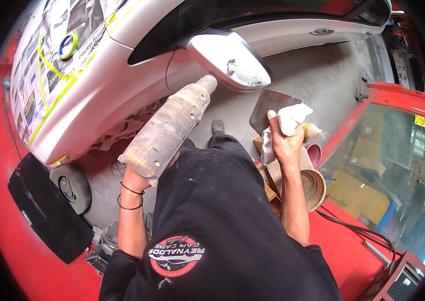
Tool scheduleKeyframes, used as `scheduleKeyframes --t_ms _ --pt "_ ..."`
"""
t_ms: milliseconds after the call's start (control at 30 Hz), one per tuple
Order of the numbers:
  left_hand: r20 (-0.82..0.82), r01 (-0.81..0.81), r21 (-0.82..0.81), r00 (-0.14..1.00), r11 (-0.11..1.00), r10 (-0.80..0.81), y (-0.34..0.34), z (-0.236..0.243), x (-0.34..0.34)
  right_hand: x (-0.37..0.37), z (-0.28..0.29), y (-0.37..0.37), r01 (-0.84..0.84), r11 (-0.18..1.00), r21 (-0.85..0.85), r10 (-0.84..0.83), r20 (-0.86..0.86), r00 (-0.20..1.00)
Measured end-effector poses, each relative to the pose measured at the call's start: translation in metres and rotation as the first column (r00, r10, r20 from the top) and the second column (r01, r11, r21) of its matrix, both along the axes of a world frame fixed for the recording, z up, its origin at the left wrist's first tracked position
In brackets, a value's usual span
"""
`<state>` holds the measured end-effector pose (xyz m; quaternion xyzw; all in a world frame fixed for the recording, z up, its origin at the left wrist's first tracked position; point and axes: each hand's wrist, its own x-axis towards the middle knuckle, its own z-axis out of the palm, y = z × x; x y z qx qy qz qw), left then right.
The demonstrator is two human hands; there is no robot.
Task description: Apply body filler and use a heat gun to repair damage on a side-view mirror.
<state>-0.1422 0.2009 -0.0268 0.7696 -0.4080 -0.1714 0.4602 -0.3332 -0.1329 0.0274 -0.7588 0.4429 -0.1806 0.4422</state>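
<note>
A rusty, dirt-stained catalytic converter (170, 125) lies along my left hand (138, 179), tilted with its narrow pipe end pointing away toward the car's side mirror. My left fingers wrap under its near end and are mostly hidden by it. My right hand (287, 147) is closed around a crumpled white rag (292, 119), thumb up. Just beyond that hand is a dark flat plate (267, 111); whether my fingers touch it I cannot tell. The white side mirror (230, 59) has a scuffed patch and sits just past the converter's pipe end.
A white car (97, 93) stands ahead, its front masked with newspaper and yellow tape. A tape roll (68, 46) rests on it. To the left are a black panel (47, 205) and a wheel (72, 188). A round woven-looking container (314, 189), boxes and a red car (337, 231) are at right.
</note>
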Motion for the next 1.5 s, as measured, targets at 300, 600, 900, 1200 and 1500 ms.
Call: scheduleKeyframes --t_ms 300,600,900,1200,1500 --pt "0.16 -0.142 0.129 0.98 0.981 0.121 0.034 0.02 -0.046 0.087 0.045 -0.085 -0.341 0.94 -0.021 0.325 -0.252 0.912" --pt "-0.211 -0.435 0.028 0.878 0.9 0.43 0.055 0.026 -0.064 0.102 0.039 -0.102 -0.458 0.886 -0.073 0.425 -0.267 0.865" --pt "-0.349 -0.426 0.089 0.833 0.901 0.428 0.023 0.022 -0.066 0.128 0.042 -0.07 -0.389 0.893 -0.227 0.306 -0.328 0.894" --pt "-0.2 -0.344 0.142 0.908 0.928 0.367 0.03 0.03 -0.063 0.163 0.028 -0.011 -0.511 0.819 -0.261 0.41 -0.356 0.84" --pt "0.067 -0.306 0.189 0.952 0.933 0.299 0.075 0.008 -0.057 0.068 0.077 -0.089 -0.231 0.968 0.101 0.24 -0.092 0.966"
